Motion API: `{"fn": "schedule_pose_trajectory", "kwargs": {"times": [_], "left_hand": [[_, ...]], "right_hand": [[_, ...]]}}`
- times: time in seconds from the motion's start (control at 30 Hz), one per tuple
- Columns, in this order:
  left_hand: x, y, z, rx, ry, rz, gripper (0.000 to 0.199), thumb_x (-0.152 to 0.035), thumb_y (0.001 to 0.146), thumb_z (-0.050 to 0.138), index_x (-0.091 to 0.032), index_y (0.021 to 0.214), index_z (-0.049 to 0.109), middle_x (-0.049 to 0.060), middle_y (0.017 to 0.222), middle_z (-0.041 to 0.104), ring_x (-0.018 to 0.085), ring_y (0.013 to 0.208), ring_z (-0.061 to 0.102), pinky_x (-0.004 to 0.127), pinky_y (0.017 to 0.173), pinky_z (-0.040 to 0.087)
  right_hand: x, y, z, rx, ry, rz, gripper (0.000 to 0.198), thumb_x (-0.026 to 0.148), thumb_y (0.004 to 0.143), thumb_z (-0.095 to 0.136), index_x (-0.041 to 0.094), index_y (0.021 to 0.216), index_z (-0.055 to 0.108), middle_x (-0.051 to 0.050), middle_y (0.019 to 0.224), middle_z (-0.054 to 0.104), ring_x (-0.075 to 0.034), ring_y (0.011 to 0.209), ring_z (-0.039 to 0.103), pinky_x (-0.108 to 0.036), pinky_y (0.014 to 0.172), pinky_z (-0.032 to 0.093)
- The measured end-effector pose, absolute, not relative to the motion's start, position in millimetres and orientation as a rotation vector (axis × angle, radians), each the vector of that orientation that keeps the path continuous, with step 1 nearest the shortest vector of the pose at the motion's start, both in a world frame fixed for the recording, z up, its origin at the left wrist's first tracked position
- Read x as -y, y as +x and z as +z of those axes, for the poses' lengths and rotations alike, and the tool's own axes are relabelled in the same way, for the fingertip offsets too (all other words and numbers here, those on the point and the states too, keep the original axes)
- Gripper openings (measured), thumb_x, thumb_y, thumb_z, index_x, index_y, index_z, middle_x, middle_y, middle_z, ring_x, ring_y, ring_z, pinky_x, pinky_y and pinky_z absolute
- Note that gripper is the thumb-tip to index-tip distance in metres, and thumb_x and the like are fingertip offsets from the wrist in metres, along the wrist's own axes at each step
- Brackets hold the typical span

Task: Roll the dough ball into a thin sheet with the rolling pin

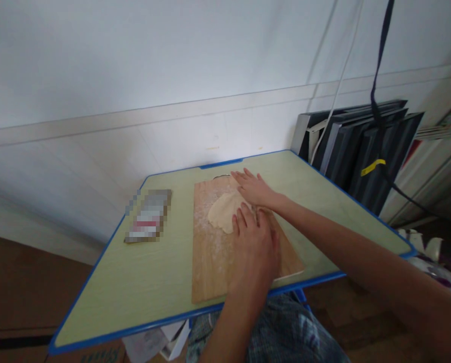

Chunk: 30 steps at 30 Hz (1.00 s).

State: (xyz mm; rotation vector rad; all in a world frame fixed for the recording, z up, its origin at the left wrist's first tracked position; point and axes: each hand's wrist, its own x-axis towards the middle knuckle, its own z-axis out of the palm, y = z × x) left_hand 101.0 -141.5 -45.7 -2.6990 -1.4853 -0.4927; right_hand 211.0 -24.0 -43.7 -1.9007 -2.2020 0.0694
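Observation:
A pale, flattened piece of dough [222, 210] with an uneven edge lies on a wooden board [210, 272] dusted with flour. My left hand [255, 239] rests over the dough's near right side, fingers stretched forward and slightly apart. Farther back, my right hand [254, 186] lies across the dough's far right edge, palm down with its fingers extended toward the left. Both hands cover the right part of the dough. A small dark shape shows in the gap between them, too hidden to name.
The board sits on a pale green table [146, 292] with a blue edge. A blurred-out flat item [149, 217] lies at the left. Behind the table is a white wall [180, 131]. Dark flat panels [357, 151] lean at the right, with a black strap [377, 106] hanging before them.

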Motion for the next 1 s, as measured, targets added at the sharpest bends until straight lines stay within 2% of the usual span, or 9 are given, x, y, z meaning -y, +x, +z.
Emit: {"fn": "schedule_pose_trajectory", "kwargs": {"times": [0.13, 0.27, 0.37, 0.5, 0.57, 0.67, 0.83, 1.0], "left_hand": [[144.8, 105.5, -48.2, 1.399, -2.678, -0.524, 0.05, -0.031, 0.083, 0.048, -0.009, 0.128, 0.041, 0.024, 0.137, 0.035, 0.034, 0.13, 0.028, 0.051, 0.102, 0.029], [136.5, 93.9, -47.6, 1.484, -2.7, -0.478, 0.049, -0.028, 0.083, 0.049, -0.012, 0.128, 0.041, 0.023, 0.137, 0.035, 0.034, 0.13, 0.029, 0.053, 0.101, 0.029], [127.9, 79.6, -45.8, 1.587, -2.756, -0.481, 0.045, -0.025, 0.084, 0.046, -0.015, 0.128, 0.043, 0.019, 0.139, 0.035, 0.031, 0.129, 0.03, 0.052, 0.102, 0.029], [120.2, 64.9, -43.7, 1.631, -2.822, -0.576, 0.046, -0.023, 0.087, 0.038, -0.019, 0.133, 0.037, 0.014, 0.141, 0.033, 0.028, 0.131, 0.028, 0.05, 0.103, 0.028], [119.1, 62.9, -42.9, 1.631, -2.829, -0.599, 0.046, -0.022, 0.088, 0.036, -0.018, 0.134, 0.035, 0.014, 0.142, 0.032, 0.028, 0.132, 0.026, 0.051, 0.103, 0.027], [122.5, 67.5, -42.0, 1.603, -2.829, -0.58, 0.047, -0.02, 0.087, 0.036, -0.017, 0.134, 0.035, 0.015, 0.142, 0.031, 0.029, 0.131, 0.028, 0.05, 0.103, 0.028], [138.0, 89.8, -45.4, 1.512, -2.751, -0.509, 0.045, -0.022, 0.085, 0.043, -0.009, 0.128, 0.043, 0.021, 0.141, 0.031, 0.033, 0.131, 0.026, 0.048, 0.104, 0.028], [146.9, 106.5, -53.8, 1.356, -2.667, -0.494, 0.048, -0.02, 0.086, 0.041, -0.003, 0.13, 0.039, 0.022, 0.139, 0.034, 0.03, 0.132, 0.025, 0.043, 0.106, 0.028]], "right_hand": [[31.8, 218.2, -43.2, 2.17, -1.93, 0.103, 0.054, 0.026, 0.09, 0.025, 0.016, 0.142, 0.018, -0.008, 0.149, 0.018, -0.027, 0.135, 0.01, -0.057, 0.103, 0.019], [22.5, 203.2, -41.6, 2.208, -1.881, 0.047, 0.053, 0.03, 0.09, 0.028, 0.017, 0.141, 0.024, -0.009, 0.146, 0.028, -0.029, 0.134, 0.014, -0.056, 0.103, 0.019], [10.9, 181.8, -39.2, 2.26, -1.815, -0.033, 0.053, 0.037, 0.088, 0.034, 0.017, 0.137, 0.032, -0.01, 0.14, 0.039, -0.031, 0.131, 0.024, -0.056, 0.101, 0.02], [2.1, 154.8, -33.7, 2.304, -1.769, -0.067, 0.053, 0.04, 0.085, 0.043, 0.016, 0.132, 0.039, -0.014, 0.126, 0.053, -0.029, 0.117, 0.045, -0.057, 0.099, 0.023], [1.6, 149.4, -32.1, 2.296, -1.774, -0.063, 0.052, 0.038, 0.084, 0.044, 0.016, 0.132, 0.04, -0.014, 0.124, 0.056, -0.028, 0.114, 0.048, -0.056, 0.098, 0.024], [5.2, 156.7, -33.5, 2.284, -1.781, -0.074, 0.051, 0.036, 0.087, 0.04, 0.014, 0.133, 0.037, -0.014, 0.129, 0.051, -0.028, 0.119, 0.043, -0.055, 0.1, 0.022], [21.4, 196.0, -41.6, 2.226, -1.85, 0.053, 0.049, 0.026, 0.089, 0.03, 0.02, 0.138, 0.032, -0.005, 0.142, 0.035, -0.029, 0.133, 0.018, -0.059, 0.101, 0.02], [32.5, 223.1, -49.0, 2.152, -1.922, 0.139, 0.051, 0.029, 0.091, 0.019, 0.017, 0.14, 0.026, -0.006, 0.148, 0.023, -0.027, 0.135, 0.01, -0.06, 0.101, 0.022]]}}
